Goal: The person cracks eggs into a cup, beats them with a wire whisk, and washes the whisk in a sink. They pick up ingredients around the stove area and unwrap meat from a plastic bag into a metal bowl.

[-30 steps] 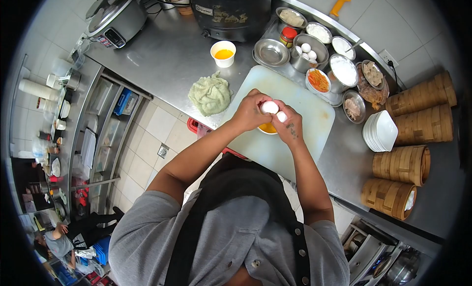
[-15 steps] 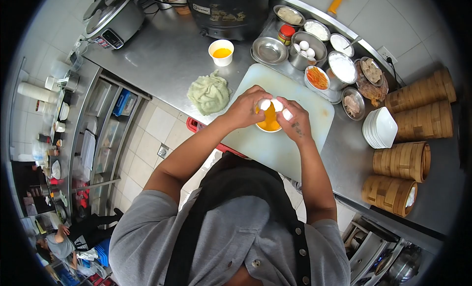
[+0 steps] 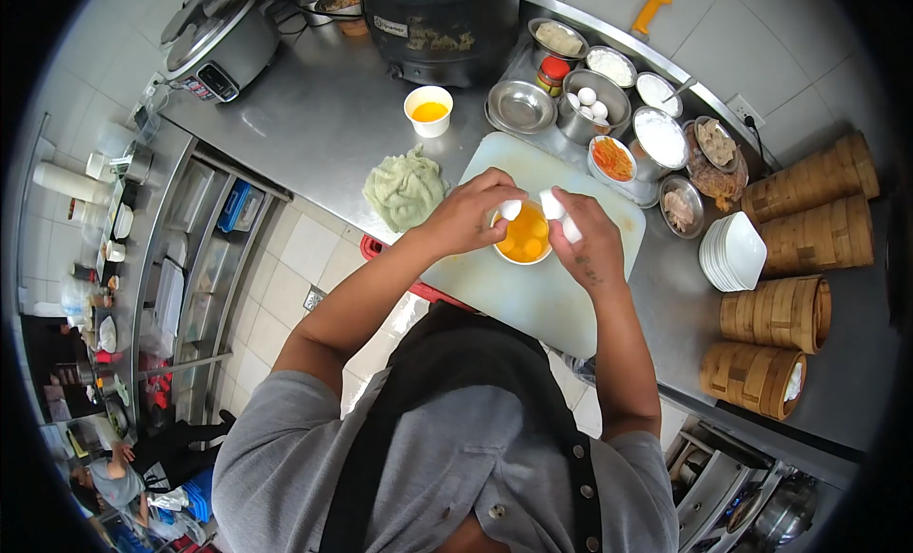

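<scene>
A white bowl holding several egg yolks stands on the pale cutting board. My left hand is closed on a piece of eggshell over the bowl's left rim. At the right rim, my right hand grips a white eggshell, with another white shell piece against its fingers. A crumpled green cloth lies left of the board. Behind it stands a white cup with yellow-orange liquid.
Whole eggs sit in a metal pot behind the board, beside shredded carrot and bowls of white powder. Stacked white dishes and bamboo steamers line the right side. Another person is at far left.
My hands have drawn apart over the bowl, the right one moving outward with its shells. The eggshell pieces are now separated, and more of the yolks shows between my hands.
</scene>
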`<state>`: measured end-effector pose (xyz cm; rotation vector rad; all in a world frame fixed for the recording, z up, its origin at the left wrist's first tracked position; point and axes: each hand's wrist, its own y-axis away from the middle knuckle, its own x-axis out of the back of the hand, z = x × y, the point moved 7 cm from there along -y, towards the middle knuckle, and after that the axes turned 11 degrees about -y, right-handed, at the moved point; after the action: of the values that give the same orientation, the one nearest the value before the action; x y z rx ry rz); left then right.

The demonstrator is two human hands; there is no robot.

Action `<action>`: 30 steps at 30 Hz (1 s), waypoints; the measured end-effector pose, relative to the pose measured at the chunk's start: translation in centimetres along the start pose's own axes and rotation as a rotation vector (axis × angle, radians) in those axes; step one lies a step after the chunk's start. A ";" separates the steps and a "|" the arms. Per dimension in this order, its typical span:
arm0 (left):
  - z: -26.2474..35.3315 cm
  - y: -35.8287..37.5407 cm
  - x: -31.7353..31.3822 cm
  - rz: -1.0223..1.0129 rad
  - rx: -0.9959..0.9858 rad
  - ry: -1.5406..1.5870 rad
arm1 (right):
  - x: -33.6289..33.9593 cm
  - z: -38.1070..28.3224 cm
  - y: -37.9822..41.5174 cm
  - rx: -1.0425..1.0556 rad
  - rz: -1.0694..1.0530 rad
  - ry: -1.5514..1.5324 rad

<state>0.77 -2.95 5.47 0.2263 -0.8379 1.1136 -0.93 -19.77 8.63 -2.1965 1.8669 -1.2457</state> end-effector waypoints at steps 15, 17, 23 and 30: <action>-0.7 -0.7 -3.8 0.058 0.001 0.564 | -7.5 5.9 5.6 -0.731 0.143 -1.845; 2.5 -1.5 -3.2 0.015 -0.116 0.433 | -6.2 6.2 6.9 -0.738 0.217 -1.919; 3.7 -9.5 -4.3 -0.009 -0.116 0.373 | 1.8 5.9 14.1 -0.526 0.347 -2.073; -6.2 -27.1 -9.1 -0.141 -0.073 0.019 | 10.0 8.6 36.4 -0.570 1.137 -1.736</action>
<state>25.37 -18.19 1.34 0.2107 -0.8313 0.9505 -26.64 -42.79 -8.92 -0.8365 1.7340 1.1087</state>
